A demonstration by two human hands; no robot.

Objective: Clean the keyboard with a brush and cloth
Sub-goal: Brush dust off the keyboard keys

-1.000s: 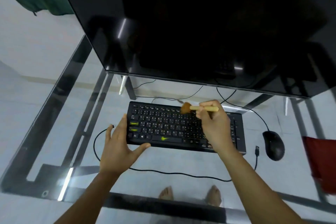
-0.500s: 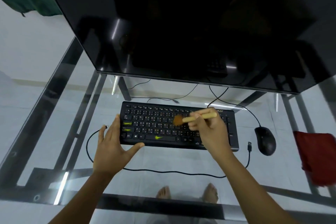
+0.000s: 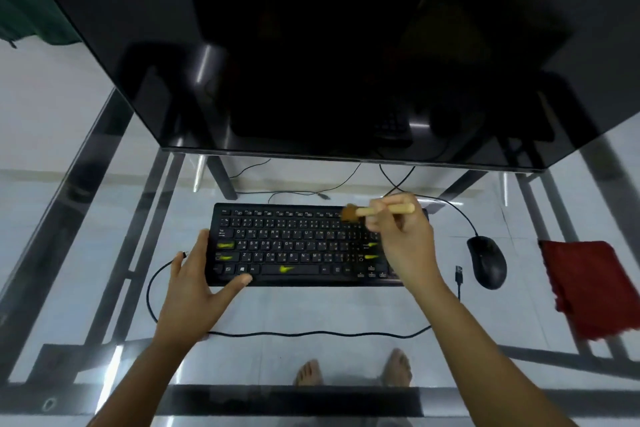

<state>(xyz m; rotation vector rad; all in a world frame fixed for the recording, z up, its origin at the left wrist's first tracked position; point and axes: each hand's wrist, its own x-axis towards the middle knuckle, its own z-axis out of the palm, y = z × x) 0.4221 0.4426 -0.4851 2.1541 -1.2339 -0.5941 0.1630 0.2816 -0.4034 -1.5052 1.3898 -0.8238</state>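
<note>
On glass desktop (image 3: 346,308), black keyboard (image 3: 298,246) lies centred below the monitor's (image 3: 346,45) lower edge; bare glass in front and to its left. Left hand (image 3: 197,291) flat and spread, fingers along the keyboard's left edge, thumb on its front-left corner. Right hand (image 3: 403,239) pinches a wooden-handled brush (image 3: 377,211), handle roughly level, brown bristles at the top key row, right of centre. Black mouse (image 3: 486,262) right of keyboard; red cloth (image 3: 588,288), fuzzy, near the right edge.

Your right hand (image 3: 401,236) has swept the brush (image 3: 375,211) from the middle rows back up to the top right key row of the keyboard (image 3: 294,246), bristles now touching there.
</note>
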